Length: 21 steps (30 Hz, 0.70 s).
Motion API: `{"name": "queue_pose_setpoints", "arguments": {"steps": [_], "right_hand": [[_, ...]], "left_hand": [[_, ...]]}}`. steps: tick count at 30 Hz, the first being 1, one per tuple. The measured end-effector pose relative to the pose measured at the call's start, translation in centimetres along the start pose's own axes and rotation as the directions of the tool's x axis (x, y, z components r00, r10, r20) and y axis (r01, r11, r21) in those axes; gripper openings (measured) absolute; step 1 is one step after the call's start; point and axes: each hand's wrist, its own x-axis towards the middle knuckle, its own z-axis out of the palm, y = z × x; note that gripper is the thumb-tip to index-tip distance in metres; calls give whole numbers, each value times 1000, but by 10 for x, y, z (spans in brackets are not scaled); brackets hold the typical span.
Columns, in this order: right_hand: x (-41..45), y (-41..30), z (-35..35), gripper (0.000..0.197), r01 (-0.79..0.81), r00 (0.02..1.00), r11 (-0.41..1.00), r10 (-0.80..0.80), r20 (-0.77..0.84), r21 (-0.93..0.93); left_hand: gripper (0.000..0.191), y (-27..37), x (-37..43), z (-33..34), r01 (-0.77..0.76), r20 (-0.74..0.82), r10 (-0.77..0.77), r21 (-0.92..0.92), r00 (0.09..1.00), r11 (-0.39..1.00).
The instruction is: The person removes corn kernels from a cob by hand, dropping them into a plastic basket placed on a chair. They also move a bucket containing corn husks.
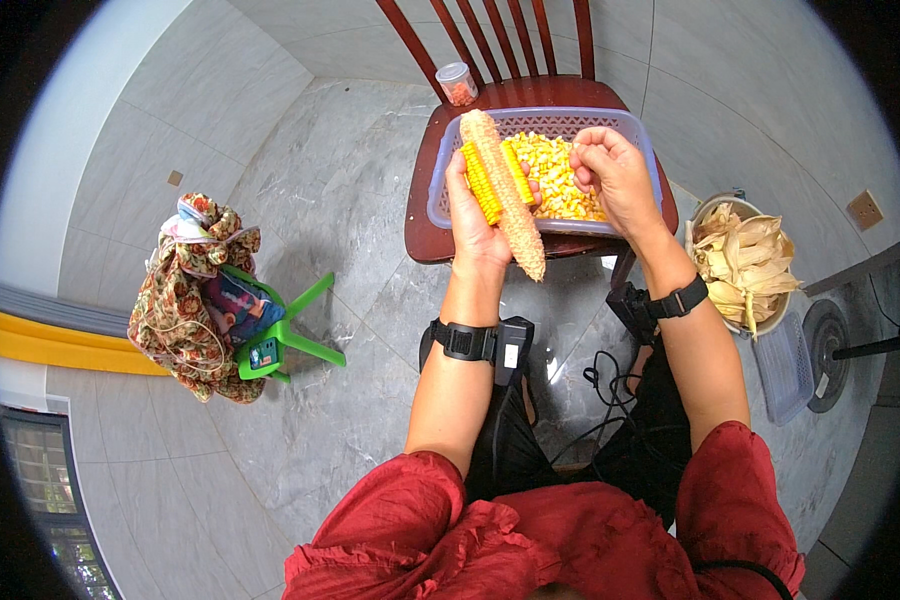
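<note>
My left hand (pixel 480 232) holds a bare corncob (pixel 504 191) together with an ear of yellow corn (pixel 481 182) whose kernels show on both sides of the cob. The cob lies slantwise across the ear. Over the right part of a purple plastic basket (pixel 441 202), my right hand (pixel 604 169) is raised with its fingers curled and the thumb against them; whether a kernel is between them cannot be seen. Loose corn kernels (pixel 566 184) are heaped in the basket, which rests on the seat of a dark red wooden chair (pixel 429 244).
A lidded clear jar (pixel 459 86) stands at the chair's back left. To the right are a bucket of dry corn husks (pixel 746 262), a flat plastic basket (pixel 784 375) and a round black base (pixel 829 352). A cloth-draped green stool (pixel 300 337) stands left. Black cables (pixel 611 405) hang near my legs.
</note>
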Motion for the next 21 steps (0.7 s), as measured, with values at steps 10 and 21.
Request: {"name": "queue_pose_setpoints", "arguments": {"steps": [10,21], "right_hand": [[5,10,-14,10,-183,933,894,26,-360,-408],[4,9,-4,17,4,979,815,-123,-166,-579]], "left_hand": [[52,-1,0,0,37,15,-35,-98,999,995],[43,-2,2,-8,-39,-2,39,-19,999,999]]}}
